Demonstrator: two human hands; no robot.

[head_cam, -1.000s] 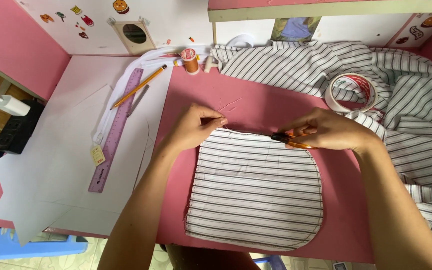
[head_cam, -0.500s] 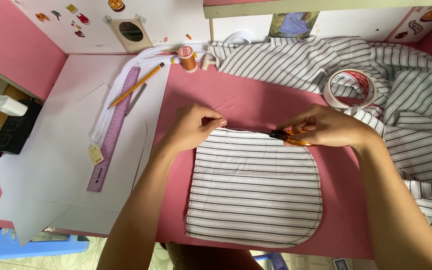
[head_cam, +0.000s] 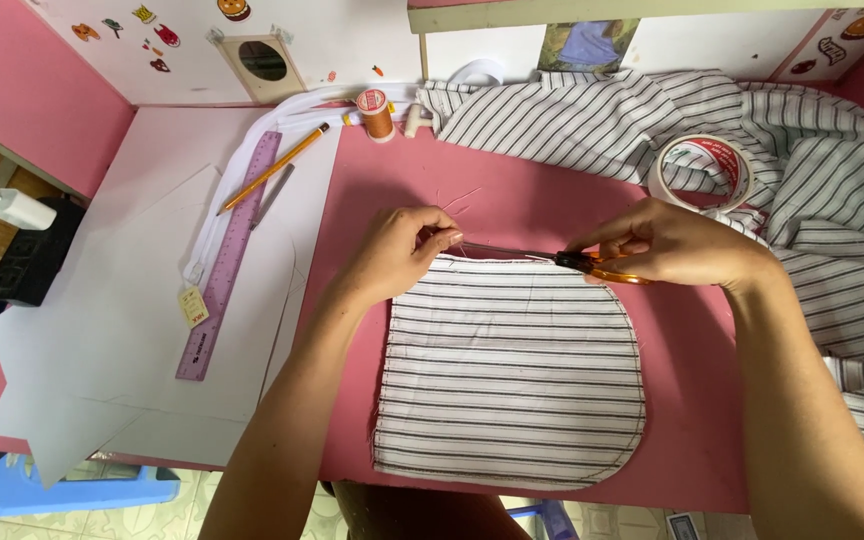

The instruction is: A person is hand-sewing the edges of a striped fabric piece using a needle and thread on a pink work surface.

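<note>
Right hand (head_cam: 677,245): closed around orange-handled snips (head_cam: 592,266), blades pointing to 9 o'clock.
Left hand (head_cam: 397,250): pinching thread at the top edge of the striped pocket piece (head_cam: 510,375).
Risk: blades drifting toward 6 o'clock could nick the fabric.

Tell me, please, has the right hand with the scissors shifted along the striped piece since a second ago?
No. The right hand holds the scissors at the same spot below the tape roll.

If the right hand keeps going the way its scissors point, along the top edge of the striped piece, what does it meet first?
Probably the left hand: the scissors in the right hand point left along the top edge of the striped fabric piece, whose edge the left fingers pinch. Depth is hard to judge.
</note>
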